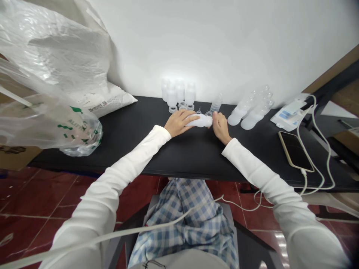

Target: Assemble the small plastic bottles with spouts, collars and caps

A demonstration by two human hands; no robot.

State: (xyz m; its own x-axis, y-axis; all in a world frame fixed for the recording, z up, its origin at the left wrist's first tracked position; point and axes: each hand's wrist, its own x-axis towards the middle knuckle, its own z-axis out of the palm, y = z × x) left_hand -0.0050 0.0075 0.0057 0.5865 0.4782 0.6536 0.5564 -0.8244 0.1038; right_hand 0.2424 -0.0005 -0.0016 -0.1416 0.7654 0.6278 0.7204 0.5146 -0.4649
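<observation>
A milky-white baby bottle (201, 120) lies sideways between my hands, above the black table. My left hand (179, 122) is wrapped round its base end. At the neck end my right hand (220, 126) is closed, with its thumb up against the bottle; the fingers there are partly hidden. Just behind the held bottle stand clear teats (198, 112), partly covered by it. Several white screw rings (173, 109) lie beyond my left hand, in front of a group of open bottles (172, 95). Behind my right hand stands a clear ribbed dome cover (217, 101).
Several bottles with clear tops (249, 118) are at the right. Farther right are a white and blue packet (290, 114), a phone (295, 151) and a white cable (322, 149). Large plastic bags (75, 123) fill the left end. A white wall (224, 45) rises behind the table (185, 157).
</observation>
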